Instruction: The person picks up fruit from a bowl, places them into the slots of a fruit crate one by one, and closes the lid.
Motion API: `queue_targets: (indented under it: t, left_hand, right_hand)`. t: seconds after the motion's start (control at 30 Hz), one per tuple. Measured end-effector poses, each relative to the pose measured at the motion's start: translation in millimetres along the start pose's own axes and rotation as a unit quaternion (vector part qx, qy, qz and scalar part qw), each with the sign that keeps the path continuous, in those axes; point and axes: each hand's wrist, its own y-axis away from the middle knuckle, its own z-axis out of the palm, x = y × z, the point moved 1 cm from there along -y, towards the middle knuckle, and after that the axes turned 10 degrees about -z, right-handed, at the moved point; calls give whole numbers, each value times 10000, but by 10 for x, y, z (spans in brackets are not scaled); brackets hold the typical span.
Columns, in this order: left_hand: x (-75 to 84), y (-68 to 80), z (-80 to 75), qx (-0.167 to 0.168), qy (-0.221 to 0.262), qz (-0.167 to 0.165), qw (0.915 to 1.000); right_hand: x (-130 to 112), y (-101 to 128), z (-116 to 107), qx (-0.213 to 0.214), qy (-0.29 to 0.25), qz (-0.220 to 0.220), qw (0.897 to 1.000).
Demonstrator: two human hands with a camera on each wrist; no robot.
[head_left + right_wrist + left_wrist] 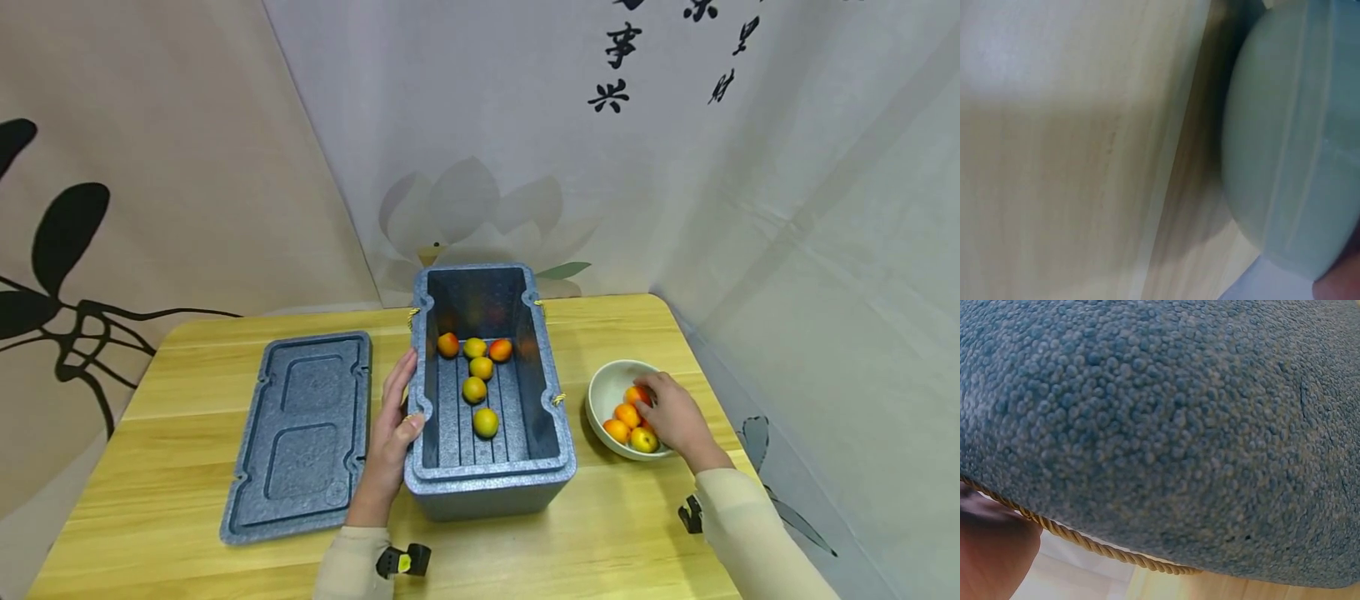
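Note:
An open grey-blue foam box (491, 479) stands in the middle of the wooden table, with several orange-yellow fruits (481, 367) on its ribbed floor. My left hand (395, 425) rests flat against the box's left wall, thumb on the rim. In the left wrist view the foam wall (1166, 425) fills the frame, with a gold cord (1085, 540) under it. My right hand (670, 410) reaches into a white bowl (604, 392) of fruits (626, 414), fingers over one of them. The right wrist view shows only the bowl's outside (1291, 156) and the tabletop.
The box's foam lid (303, 433) lies flat on the table left of the box. The table's right edge runs close behind the bowl. Fabric backdrops hang behind and to the right.

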Motion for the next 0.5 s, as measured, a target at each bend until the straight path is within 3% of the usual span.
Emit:
queue_targets:
  t: [0.23,0.5]
  left_hand:
    - [-12,4,7,5,-32,-49,10000]
    - [2,3,-3,43,-78,-28,10000]
  right_hand:
    - [-13,-3,52,-150,458,-91,9988]
    - [-15,-14,64,-98,485,-84,9987]
